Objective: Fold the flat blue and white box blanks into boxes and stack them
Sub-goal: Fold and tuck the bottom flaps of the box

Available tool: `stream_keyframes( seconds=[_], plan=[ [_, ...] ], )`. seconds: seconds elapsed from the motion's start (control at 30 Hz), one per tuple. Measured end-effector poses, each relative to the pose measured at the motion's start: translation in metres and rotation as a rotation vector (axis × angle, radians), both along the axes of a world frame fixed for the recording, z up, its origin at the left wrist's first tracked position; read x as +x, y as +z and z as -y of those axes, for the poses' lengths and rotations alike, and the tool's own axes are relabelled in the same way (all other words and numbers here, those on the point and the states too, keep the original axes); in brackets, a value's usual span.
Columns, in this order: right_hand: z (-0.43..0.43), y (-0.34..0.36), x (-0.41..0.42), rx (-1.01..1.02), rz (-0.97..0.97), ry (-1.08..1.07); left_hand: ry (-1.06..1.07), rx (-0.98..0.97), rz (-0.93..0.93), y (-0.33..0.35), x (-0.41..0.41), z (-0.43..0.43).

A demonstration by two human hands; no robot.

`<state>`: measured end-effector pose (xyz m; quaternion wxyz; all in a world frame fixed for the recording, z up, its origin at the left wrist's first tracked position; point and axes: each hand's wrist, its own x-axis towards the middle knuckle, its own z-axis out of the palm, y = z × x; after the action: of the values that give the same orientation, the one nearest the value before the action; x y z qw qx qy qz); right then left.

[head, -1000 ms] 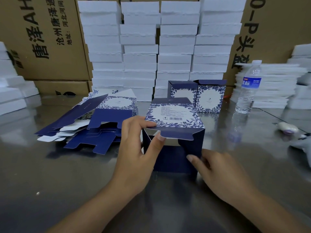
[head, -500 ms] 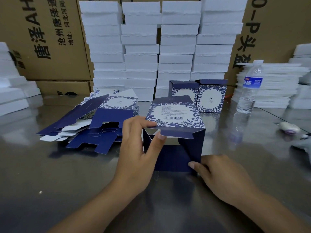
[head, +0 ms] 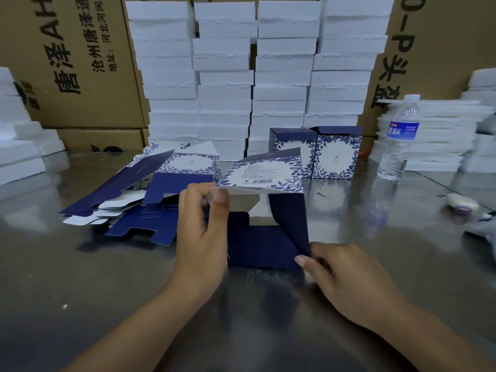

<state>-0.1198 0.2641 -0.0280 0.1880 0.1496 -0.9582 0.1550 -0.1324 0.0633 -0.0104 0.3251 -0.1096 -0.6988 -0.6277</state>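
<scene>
the half-folded box (head: 257,245) sits mid-counter (head: 107,304), just ahead of both hands; the left hand (head: 201,226) pinches the near left corner of its printed top panel between thumb and curled fingers; the right hand (head: 346,280) pinches the lower corner of the dark side flap; to do this well, i'd turn that flap inward along its crease, keep the walls square, then bring the top down over it; against half a second ago, the top panel is lifted higher, the front gapes wider, and the right hand has gone from resting at the base to gripping the flap.
</scene>
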Motion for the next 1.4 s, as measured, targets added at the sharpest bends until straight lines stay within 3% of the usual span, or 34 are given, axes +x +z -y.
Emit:
stream_keyframes(
  seconds=[0.27, 0.4, 0.53, 0.63, 0.77, 1.03, 1.2, 1.4],
  plan=[
    [0.000, 0.005, 0.001, 0.046, -0.014, -0.112, -0.013, -0.021, 0.016, 0.000, 0.000, -0.001],
    [0.000, 0.012, 0.002, -0.047, -0.146, -0.196, -0.067, -0.063, -0.027, 0.000, 0.001, -0.002],
    [0.003, 0.016, 0.001, -0.292, -0.388, 0.039, -0.176, -0.162, -0.034, -0.001, 0.005, -0.002],
    [0.004, 0.020, 0.002, -0.207, -0.621, 0.148, -0.297, -0.206, -0.045, -0.004, 0.007, -0.003],
    [0.001, 0.020, 0.002, -0.250, -0.705, 0.165, -0.433, -0.228, -0.027, -0.007, 0.004, -0.007],
    [0.000, 0.027, 0.005, -0.521, -0.680, 0.210, -0.345, -0.317, -0.021, -0.010, 0.007, -0.006],
    [0.003, 0.027, 0.009, -0.574, -0.659, 0.287, -0.182, -0.356, -0.005, -0.012, 0.005, -0.005],
    [0.007, 0.028, 0.014, -0.600, -0.667, 0.307, 0.030, -0.537, -0.152, -0.009, 0.007, -0.005]
  ],
)
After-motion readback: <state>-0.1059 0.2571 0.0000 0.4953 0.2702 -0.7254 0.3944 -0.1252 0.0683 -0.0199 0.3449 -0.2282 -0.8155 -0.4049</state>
